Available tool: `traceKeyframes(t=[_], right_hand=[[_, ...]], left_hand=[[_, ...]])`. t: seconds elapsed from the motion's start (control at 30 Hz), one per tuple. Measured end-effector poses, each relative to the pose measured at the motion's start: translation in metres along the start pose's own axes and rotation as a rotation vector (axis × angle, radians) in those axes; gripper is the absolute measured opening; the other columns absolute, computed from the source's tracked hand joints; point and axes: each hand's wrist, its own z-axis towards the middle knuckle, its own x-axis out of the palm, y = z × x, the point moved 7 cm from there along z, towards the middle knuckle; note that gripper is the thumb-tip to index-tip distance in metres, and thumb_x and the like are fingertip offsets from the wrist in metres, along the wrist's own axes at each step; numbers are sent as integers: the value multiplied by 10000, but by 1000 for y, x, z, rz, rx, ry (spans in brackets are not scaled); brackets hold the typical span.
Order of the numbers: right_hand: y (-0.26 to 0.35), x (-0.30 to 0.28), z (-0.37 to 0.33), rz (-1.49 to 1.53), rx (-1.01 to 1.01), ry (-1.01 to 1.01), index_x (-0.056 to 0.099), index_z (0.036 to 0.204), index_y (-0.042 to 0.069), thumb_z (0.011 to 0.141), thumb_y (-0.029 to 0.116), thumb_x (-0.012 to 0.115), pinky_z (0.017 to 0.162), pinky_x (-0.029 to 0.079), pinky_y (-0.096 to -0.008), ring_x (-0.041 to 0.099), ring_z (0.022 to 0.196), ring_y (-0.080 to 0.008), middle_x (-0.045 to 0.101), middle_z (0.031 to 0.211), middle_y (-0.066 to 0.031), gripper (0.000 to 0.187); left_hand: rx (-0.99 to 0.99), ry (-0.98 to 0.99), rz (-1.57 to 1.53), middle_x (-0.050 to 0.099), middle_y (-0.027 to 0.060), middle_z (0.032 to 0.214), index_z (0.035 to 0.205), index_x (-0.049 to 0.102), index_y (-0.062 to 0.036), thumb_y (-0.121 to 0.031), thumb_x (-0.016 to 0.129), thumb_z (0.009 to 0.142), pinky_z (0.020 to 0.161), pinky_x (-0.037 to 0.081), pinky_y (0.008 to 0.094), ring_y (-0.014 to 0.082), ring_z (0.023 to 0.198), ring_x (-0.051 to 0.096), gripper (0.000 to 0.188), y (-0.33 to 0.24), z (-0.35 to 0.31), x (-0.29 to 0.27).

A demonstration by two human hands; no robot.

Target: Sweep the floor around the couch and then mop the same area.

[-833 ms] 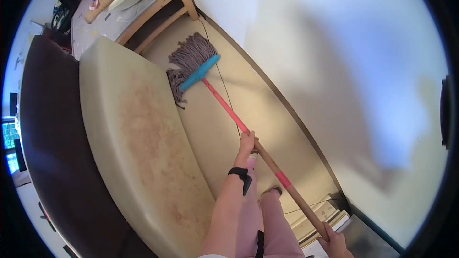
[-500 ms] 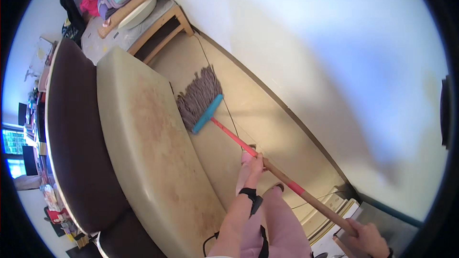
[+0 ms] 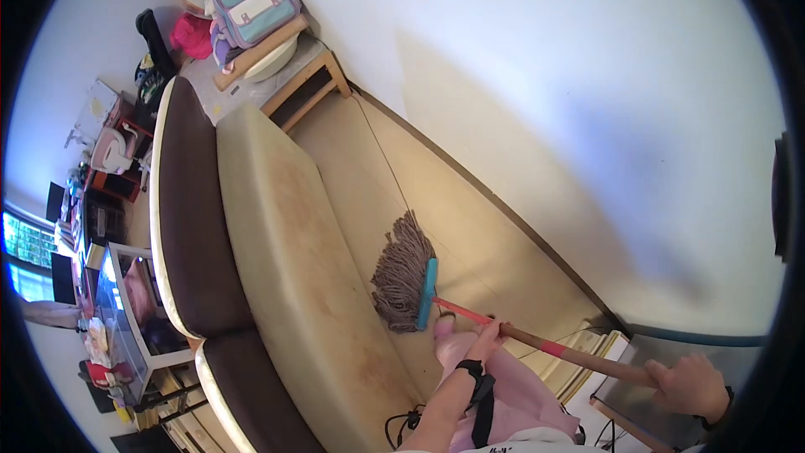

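A string mop with grey-brown strands [image 3: 404, 275] rests on the pale floor, its blue clamp [image 3: 428, 294] close to my feet. Its handle [image 3: 579, 357], red near the clamp and wooden further up, slants toward the lower right. My left hand [image 3: 485, 341] is wrapped round the handle near the red lower part. Further up, at the wooden end, my right hand [image 3: 689, 386] grips it too. Black straps circle both wrists. The strands lie beside the front of a stained cream sofa seat [image 3: 310, 260].
The brown sofa back [image 3: 197, 226] runs along the left. A white wall [image 3: 537, 101] borders the floor on the right. A wooden table [image 3: 306, 88] with a teal backpack [image 3: 256, 2] stands at the far end. A thin cable [image 3: 381, 147] crosses the floor. A grey box-like surface [image 3: 662, 348] is near my right hand.
The mop head has been drawn back across the floor toward my feet and turned. Both hands have shifted right with the handle, still gripping it. My view has shifted as well.
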Motion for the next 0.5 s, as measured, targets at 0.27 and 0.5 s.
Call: traceKeyframes(t=[0.27,0.5], right_hand=[[14,-31,-18,-190,-3,-432,517,833,129,646,226,508,441,347,-364,495,450,-241,512,543,-55,210],[-45,-38,-77,-10,44,-527,531,941,179,517,157,628,486,349,-341,518,514,-220,548,611,-15,435]], left_hand=[[-114,249,83,526,108,802,813,453,-6,-93,434,769,662,475,304,217,746,538,99,-29,-14,17],[25,288,185,526,113,817,834,437,-7,-120,392,801,656,479,303,212,779,537,126,-67,-88,104]])
